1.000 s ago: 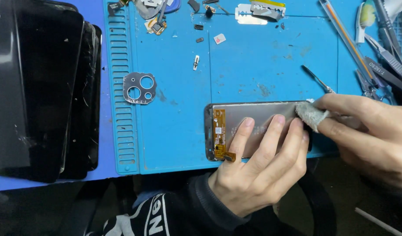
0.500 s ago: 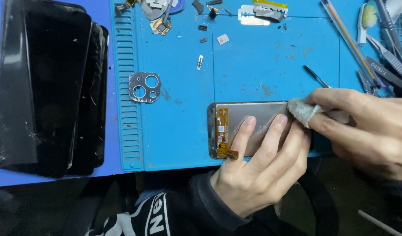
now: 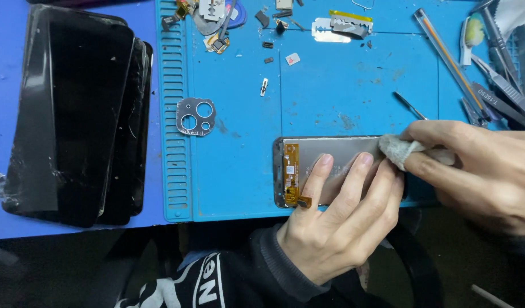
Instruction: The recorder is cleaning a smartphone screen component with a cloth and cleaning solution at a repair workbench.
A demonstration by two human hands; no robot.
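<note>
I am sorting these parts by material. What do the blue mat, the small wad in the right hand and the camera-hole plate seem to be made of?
Blue mat: probably silicone or rubber, matte, with moulded ribs at its left edge. Wad pinched by the right hand: soft white cloth or cotton, fuzzy and crumpled. Camera-hole plate: thin grey sheet, likely metal, though plastic is possible.

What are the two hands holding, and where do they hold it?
The right hand pinches a small white cloth wad at its back end. The left hand holds nothing; its fingers press flat on the phone screen panel.

Single head view, close, looking steeply down at blue mat (image 3: 342,85).
</note>
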